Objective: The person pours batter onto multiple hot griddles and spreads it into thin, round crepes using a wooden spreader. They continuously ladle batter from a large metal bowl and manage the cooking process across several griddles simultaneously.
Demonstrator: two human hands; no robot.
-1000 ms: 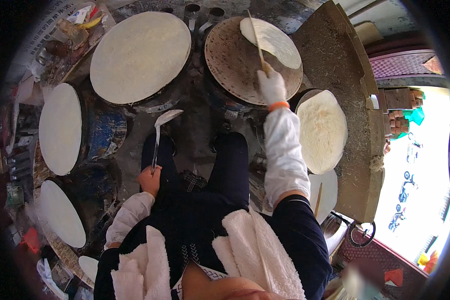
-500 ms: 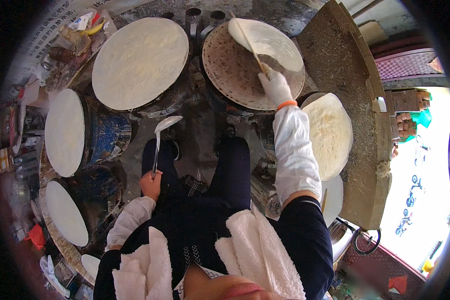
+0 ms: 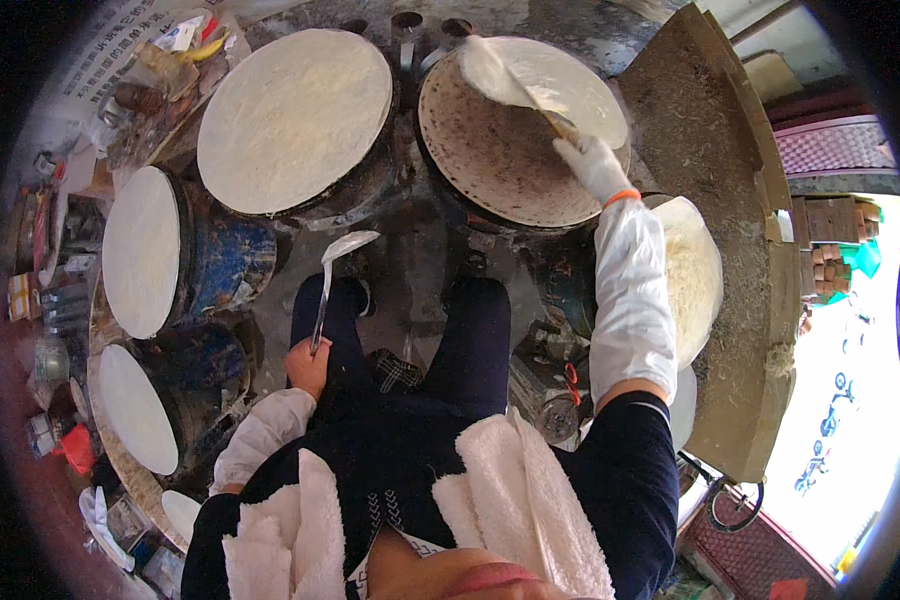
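My right hand [image 3: 592,168], in a white glove with an orange band at the wrist, is closed round the handle of a thin wooden spreader [image 3: 557,122]. The spreader reaches across the far side of a round brown griddle [image 3: 500,165], its far end smeared by motion. Wet white batter [image 3: 585,88] coats the griddle's far and right part, while the near left part shows bare surface. Low on the left, over my left leg, my bare left hand [image 3: 307,366] grips a ladle [image 3: 350,243] upright by its handle, its bowl coated in white batter.
Batter sheets cover a large griddle [image 3: 295,120] at the far left, two smaller ones [image 3: 142,255] [image 3: 138,410] along the left and another [image 3: 692,275] beside my right forearm. A tall cardboard screen [image 3: 725,200] stands along the right. Clutter fills the far left shelf.
My right hand has moved rightward with the spreader, and batter now reaches farther down the griddle's right side. My left hand still holds the ladle. The whole view has shifted slightly.
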